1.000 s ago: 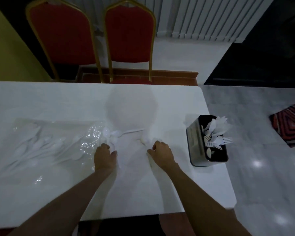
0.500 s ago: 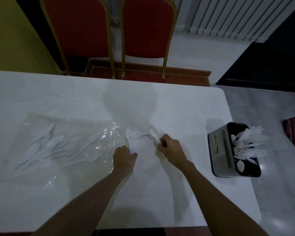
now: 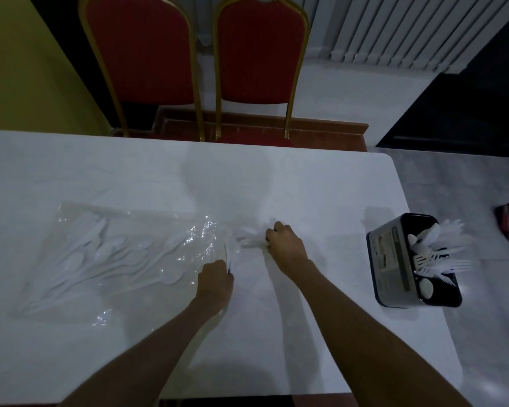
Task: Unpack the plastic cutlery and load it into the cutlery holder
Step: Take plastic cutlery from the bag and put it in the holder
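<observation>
Left hand [image 3: 215, 279] closed, pinning clear plastic bag [image 3: 124, 259] mouth; right hand [image 3: 285, 245] closed on white plastic cutlery [image 3: 249, 243] beside bag. Best drawn straight out, bag held flat.

This looks like a banquet or dining hall, though the dim light leaves that uncertain. Two red padded chairs [image 3: 147, 51] with gold metal frames stand at the top of the frame behind a long white table [image 3: 306, 186], with pale floor tiles [image 3: 453, 183] at right.
</observation>
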Demonstrator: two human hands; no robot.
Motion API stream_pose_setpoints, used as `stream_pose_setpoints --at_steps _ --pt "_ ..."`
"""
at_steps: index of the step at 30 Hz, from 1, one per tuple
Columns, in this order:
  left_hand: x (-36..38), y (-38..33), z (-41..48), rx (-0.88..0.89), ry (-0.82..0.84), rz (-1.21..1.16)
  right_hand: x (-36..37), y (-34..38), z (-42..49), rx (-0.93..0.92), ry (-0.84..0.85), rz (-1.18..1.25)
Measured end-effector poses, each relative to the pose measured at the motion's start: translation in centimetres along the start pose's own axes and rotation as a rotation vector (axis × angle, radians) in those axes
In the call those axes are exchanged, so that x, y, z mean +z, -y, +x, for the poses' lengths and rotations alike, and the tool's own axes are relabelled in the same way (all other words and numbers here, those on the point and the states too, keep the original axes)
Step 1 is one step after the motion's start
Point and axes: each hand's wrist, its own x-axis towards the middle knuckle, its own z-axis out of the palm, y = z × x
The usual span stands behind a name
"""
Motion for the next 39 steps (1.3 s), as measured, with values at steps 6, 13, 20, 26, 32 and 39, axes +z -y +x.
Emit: stream_pose_setpoints --at_steps 6,13,20,26,32,39 --pt "-2.8 -2.1 -0.8 -0.019 0.024 -0.294 -4.3 -2.0 -4.2 0.314 -0.146 0.503" --pt "-3.9 -14.0 -2.3 0.217 0.128 -0.727 -13.8 -9.1 -12.2 0.411 -0.388 0.78" --pt "0.1 -25.9 -7.1 0.368 0.446 -0.896 -18.0 -18.7 -20.8 0.464 -0.363 0.733" --pt "5.5 -27.7 -9.3 0.393 0.317 -0.788 -14.8 -23.3 -23.7 0.548 -0.321 0.753" --pt "8.3 -28.6 -10.7 0.56 0.183 -0.608 -11.7 -25.2 -23.5 0.499 -0.29 0.714" --pt "10.0 -28.2 -10.3 0.773 0.115 -0.337 -9.6 -26.7 -22.4 0.331 -0.217 0.623"
